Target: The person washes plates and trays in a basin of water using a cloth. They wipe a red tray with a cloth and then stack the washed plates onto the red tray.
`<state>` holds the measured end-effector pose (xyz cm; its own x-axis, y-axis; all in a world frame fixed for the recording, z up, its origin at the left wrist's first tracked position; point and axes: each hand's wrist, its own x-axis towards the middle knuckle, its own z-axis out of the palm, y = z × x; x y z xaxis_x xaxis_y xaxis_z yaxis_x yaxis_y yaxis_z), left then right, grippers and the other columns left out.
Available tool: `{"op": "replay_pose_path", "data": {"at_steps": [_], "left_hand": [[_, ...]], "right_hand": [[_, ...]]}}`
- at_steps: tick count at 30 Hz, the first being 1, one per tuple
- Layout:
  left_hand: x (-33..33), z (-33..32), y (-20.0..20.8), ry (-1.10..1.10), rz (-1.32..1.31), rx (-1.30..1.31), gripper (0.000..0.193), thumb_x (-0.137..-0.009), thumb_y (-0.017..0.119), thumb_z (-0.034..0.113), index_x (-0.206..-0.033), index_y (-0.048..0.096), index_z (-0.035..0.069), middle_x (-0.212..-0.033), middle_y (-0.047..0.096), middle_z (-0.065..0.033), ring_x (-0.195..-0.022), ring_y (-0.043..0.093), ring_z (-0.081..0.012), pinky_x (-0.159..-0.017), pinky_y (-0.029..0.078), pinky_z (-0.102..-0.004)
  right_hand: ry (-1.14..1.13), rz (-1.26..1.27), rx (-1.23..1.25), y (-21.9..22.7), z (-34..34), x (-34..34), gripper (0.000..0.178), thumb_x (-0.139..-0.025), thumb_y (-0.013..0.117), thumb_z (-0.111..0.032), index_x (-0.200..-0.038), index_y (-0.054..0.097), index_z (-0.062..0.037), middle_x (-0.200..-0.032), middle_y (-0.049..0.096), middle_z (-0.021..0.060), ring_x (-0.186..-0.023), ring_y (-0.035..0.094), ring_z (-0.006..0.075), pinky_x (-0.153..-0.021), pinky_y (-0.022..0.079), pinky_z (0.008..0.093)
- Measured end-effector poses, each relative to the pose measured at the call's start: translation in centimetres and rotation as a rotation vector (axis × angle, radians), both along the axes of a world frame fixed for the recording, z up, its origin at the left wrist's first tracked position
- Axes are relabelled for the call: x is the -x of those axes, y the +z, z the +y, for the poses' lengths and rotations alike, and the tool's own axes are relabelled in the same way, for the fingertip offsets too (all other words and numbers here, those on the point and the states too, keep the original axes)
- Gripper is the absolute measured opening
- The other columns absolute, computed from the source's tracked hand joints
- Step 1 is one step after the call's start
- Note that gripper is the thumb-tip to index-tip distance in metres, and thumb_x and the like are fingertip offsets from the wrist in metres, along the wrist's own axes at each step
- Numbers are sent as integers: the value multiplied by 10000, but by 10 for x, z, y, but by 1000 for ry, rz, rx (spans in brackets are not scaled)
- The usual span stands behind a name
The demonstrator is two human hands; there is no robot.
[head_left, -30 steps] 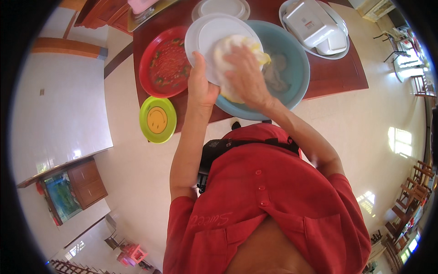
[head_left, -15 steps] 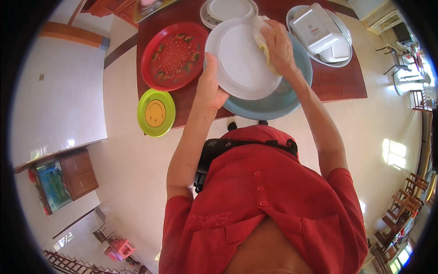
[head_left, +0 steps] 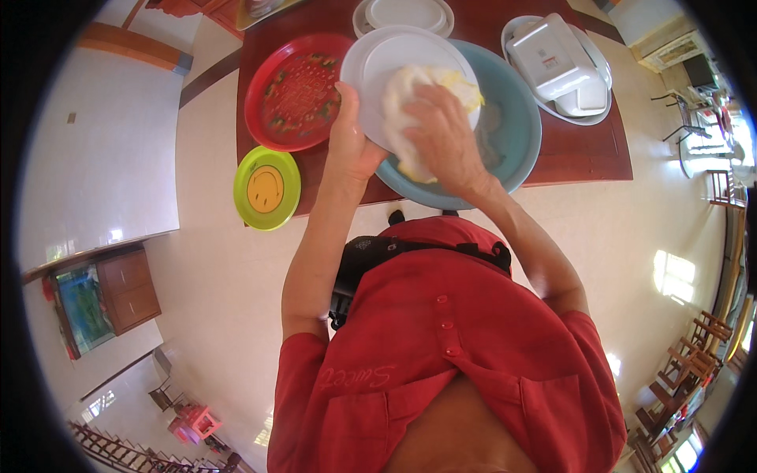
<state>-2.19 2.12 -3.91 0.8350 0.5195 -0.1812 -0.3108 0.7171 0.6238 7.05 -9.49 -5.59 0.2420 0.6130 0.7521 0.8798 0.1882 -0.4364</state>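
Note:
A white plate is tilted over the blue-grey basin. My left hand grips its left edge, thumb on the upper face and the other fingers hidden beneath. Pressed to the lower right of the plate is a white and yellow cloth, bunched under my right hand, whose fingers curl onto it. Water shows in the basin beside the cloth. To the left lie a red patterned tray and a small green plate with a yellow smiling face.
Behind the basin are stacked white plates. At the right, a white oval dish bears upturned white rectangular dishes. All stand on a dark red wooden table, whose near edge runs in front of me. Chairs stand far right.
My right hand has swept the cloth from the plate's upper right rim down and left across its face. The plate has shifted slightly left, my left hand still holding it.

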Motion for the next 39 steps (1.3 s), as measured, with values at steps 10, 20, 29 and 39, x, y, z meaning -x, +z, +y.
{"op": "replay_pose_path", "data": {"at_steps": [10, 20, 29, 39], "left_hand": [[6, -18, 14, -55, 64, -51, 580, -929, 354, 474, -1331, 332, 56, -1320, 425, -114, -1194, 432, -237, -994, 369, -401], [-12, -14, 9, 7, -78, 16, 548, -933, 363, 452, -1313, 380, 58, -1304, 461, -95, -1196, 442, -238, -1030, 322, -396], [-52, -38, 11, 69, -219, -126, 555, -928, 386, 452, -1301, 380, 42, -1287, 469, -104, -1178, 456, -234, -1013, 351, -382], [-50, -42, -4, -150, -128, 80, 531, -936, 366, 455, -1276, 398, 49, -1211, 507, -91, -1105, 499, -207, -959, 397, -355]], "right_hand": [[-321, 407, 25, -21, -8, -84, 249, -856, 541, -163, -1052, 513, -11, -1045, 554, 172, -974, 512, 363, -837, 414, 389], [-399, 752, 29, -16, -25, -60, 333, -902, 466, -182, -1190, 456, -16, -1044, 556, 157, -981, 525, 228, -845, 412, 316], [-544, 479, 68, -34, -23, -28, 319, -907, 434, -135, -1193, 420, 7, -1172, 432, 223, -1092, 422, 348, -947, 319, 386], [-216, 287, 44, -3, -12, -29, 256, -927, 395, -143, -1133, 460, -7, -1068, 491, 211, -993, 494, 335, -879, 374, 377]]}}
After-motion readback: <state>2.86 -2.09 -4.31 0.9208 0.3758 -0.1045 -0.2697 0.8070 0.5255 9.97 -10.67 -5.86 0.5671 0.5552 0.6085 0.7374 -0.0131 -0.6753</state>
